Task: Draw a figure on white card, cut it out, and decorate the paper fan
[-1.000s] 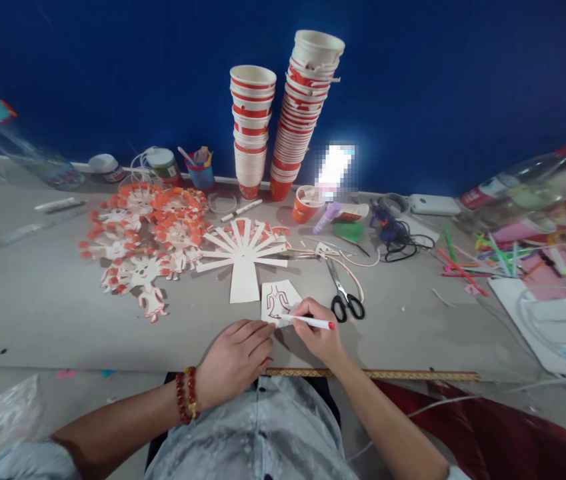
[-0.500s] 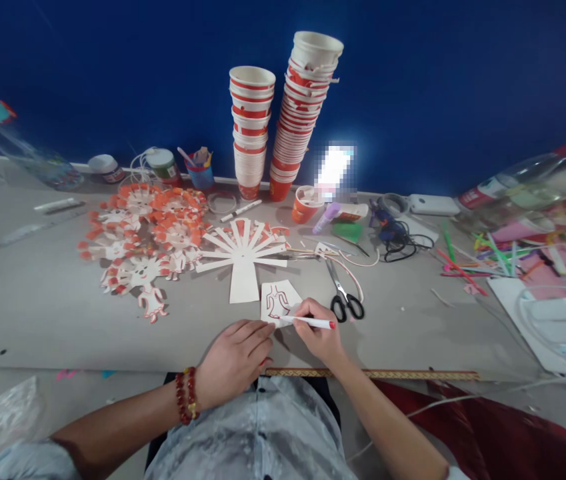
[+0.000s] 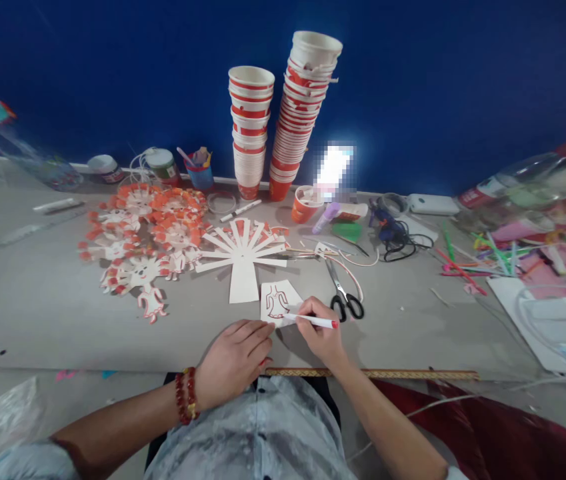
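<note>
My right hand [image 3: 321, 332] grips a white marker [image 3: 319, 321] with a red end, its tip on a small piece of white paper [image 3: 265, 312]. On that paper is a dress outline in dark red, with a wavy hem. My left hand [image 3: 237, 352] lies flat at the table's near edge, fingers stretched out, fingertips at the paper's lower edge. Just behind the paper lies a white cutout [image 3: 244, 280] with fanned strips. Black-handled scissors [image 3: 343, 300] rest to the right of my right hand.
Orange-and-white paper figures [image 3: 145, 267] are heaped at the left. Two tall stacks of paper cups [image 3: 250, 133] stand against the blue wall. A glue gun [image 3: 385, 217] with a black cord, bottles and colourful scraps [image 3: 507, 257] lie to the right.
The marker tip has moved slightly to the right along the dress hem, my right hand shifting with it. More of the wavy hem line shows. My left hand stays in place.
</note>
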`<move>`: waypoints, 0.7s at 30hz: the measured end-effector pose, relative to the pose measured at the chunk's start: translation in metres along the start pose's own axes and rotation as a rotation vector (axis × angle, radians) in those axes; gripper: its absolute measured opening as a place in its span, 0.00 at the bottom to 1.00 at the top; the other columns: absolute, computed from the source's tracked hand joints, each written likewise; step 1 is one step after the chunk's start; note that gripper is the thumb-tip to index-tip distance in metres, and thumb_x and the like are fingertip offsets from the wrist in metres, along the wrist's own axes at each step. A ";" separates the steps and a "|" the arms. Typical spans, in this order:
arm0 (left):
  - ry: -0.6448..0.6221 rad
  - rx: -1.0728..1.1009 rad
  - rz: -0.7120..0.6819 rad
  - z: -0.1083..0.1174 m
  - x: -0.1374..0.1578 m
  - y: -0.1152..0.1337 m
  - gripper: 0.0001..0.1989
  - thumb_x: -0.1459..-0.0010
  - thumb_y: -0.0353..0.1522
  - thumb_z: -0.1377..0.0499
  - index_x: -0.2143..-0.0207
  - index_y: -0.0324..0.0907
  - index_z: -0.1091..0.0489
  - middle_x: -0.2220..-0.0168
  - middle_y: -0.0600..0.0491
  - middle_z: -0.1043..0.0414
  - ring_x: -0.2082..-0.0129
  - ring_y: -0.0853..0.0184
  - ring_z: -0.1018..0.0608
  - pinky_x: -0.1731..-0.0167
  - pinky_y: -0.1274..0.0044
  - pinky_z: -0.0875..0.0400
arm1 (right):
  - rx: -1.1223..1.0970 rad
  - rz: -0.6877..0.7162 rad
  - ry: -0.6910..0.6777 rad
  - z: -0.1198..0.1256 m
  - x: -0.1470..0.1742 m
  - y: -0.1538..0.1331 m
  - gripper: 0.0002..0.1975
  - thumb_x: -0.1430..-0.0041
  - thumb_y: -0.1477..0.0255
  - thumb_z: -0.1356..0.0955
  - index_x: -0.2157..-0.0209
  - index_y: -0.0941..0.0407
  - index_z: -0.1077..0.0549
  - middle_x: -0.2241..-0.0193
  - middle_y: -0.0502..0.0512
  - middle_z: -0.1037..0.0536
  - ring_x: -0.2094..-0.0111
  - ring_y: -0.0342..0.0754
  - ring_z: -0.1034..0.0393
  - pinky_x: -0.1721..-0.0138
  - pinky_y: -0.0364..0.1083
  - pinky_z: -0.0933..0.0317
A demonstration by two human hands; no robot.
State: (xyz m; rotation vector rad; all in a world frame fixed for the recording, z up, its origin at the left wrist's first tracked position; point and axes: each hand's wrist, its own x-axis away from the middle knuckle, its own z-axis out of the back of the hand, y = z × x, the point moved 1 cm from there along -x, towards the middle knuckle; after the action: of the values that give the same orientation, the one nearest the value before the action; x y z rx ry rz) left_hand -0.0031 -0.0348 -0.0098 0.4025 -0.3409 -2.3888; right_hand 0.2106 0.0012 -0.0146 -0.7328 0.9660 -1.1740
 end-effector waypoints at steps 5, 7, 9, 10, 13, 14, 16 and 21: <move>-0.013 -0.001 0.005 -0.001 0.001 0.000 0.10 0.36 0.32 0.44 0.53 0.39 0.31 0.42 0.48 0.31 0.43 0.59 0.31 0.43 0.65 0.36 | 0.002 0.001 0.011 0.001 0.001 0.001 0.08 0.47 0.77 0.36 0.78 0.54 0.37 0.82 0.44 0.38 0.81 0.42 0.46 0.78 0.42 0.52; -0.016 -0.005 0.008 -0.001 0.001 0.000 0.10 0.36 0.32 0.44 0.54 0.39 0.31 0.42 0.49 0.31 0.43 0.59 0.31 0.43 0.66 0.37 | 0.002 0.002 0.013 0.001 0.001 0.000 0.09 0.47 0.77 0.36 0.78 0.54 0.38 0.82 0.44 0.39 0.81 0.42 0.47 0.78 0.42 0.52; -0.014 -0.015 0.010 0.000 0.001 0.001 0.10 0.36 0.33 0.44 0.53 0.40 0.31 0.42 0.49 0.31 0.43 0.60 0.32 0.43 0.66 0.38 | -0.002 -0.002 0.012 0.000 0.001 0.000 0.09 0.47 0.77 0.36 0.78 0.54 0.38 0.82 0.44 0.39 0.81 0.42 0.47 0.78 0.42 0.52; -0.017 -0.023 0.010 0.000 0.000 0.002 0.11 0.36 0.34 0.43 0.52 0.40 0.31 0.43 0.49 0.31 0.43 0.60 0.32 0.43 0.66 0.38 | -0.002 -0.003 0.010 0.000 0.001 0.000 0.09 0.47 0.77 0.36 0.78 0.54 0.38 0.82 0.44 0.39 0.81 0.42 0.47 0.78 0.42 0.52; -0.050 -0.062 0.021 0.002 -0.004 0.006 0.16 0.36 0.38 0.42 0.47 0.42 0.33 0.43 0.49 0.31 0.44 0.59 0.32 0.45 0.66 0.38 | 0.007 -0.001 0.011 0.000 0.001 0.001 0.08 0.47 0.77 0.36 0.78 0.54 0.38 0.82 0.44 0.39 0.81 0.42 0.47 0.78 0.42 0.52; -0.062 -0.082 0.028 0.003 -0.005 0.007 0.19 0.36 0.39 0.43 0.46 0.43 0.34 0.42 0.49 0.32 0.45 0.59 0.32 0.46 0.65 0.38 | 0.010 0.003 0.013 0.000 0.001 0.002 0.08 0.47 0.77 0.36 0.78 0.54 0.38 0.82 0.44 0.39 0.81 0.42 0.47 0.78 0.42 0.52; -0.079 -0.122 0.043 0.003 -0.008 0.010 0.22 0.36 0.42 0.43 0.43 0.44 0.36 0.41 0.50 0.33 0.46 0.58 0.32 0.48 0.65 0.38 | 0.013 0.010 0.014 0.000 0.002 0.002 0.09 0.46 0.77 0.36 0.78 0.54 0.38 0.82 0.44 0.39 0.80 0.42 0.46 0.77 0.43 0.51; -0.100 -0.174 0.034 -0.001 -0.009 0.011 0.22 0.35 0.43 0.45 0.42 0.44 0.36 0.39 0.52 0.35 0.46 0.58 0.33 0.48 0.64 0.41 | -0.001 0.000 0.009 0.000 0.002 0.004 0.08 0.45 0.77 0.36 0.77 0.54 0.37 0.81 0.44 0.39 0.80 0.42 0.45 0.77 0.43 0.51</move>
State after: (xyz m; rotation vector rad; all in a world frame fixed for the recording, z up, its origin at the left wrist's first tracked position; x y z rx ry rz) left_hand 0.0097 -0.0368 -0.0053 0.1961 -0.1808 -2.3872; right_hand 0.2122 0.0007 -0.0187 -0.7285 0.9736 -1.1774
